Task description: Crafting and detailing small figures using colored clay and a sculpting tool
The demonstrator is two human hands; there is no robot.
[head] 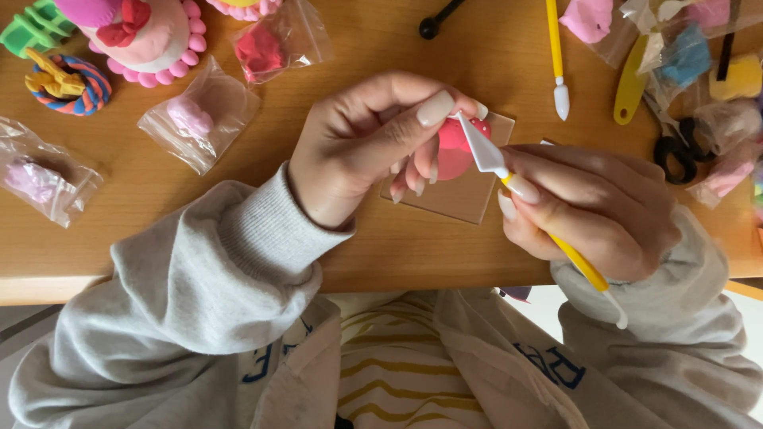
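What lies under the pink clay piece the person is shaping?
Under the pink clay piece lies a clear plastic sheet on the wooden table. The left hand covers the clay's left part.

Pink-red clay piece (453,147); white-tipped yellow tool (489,159); wood-brown table (397,246); grey sleeves (230,270); yellow-striped white shirt (389,373); blue-and-orange twisted ring (67,83) near the table's far-left corner.

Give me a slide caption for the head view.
Left hand steadies pink clay while right hand presses a modelling tool into it.
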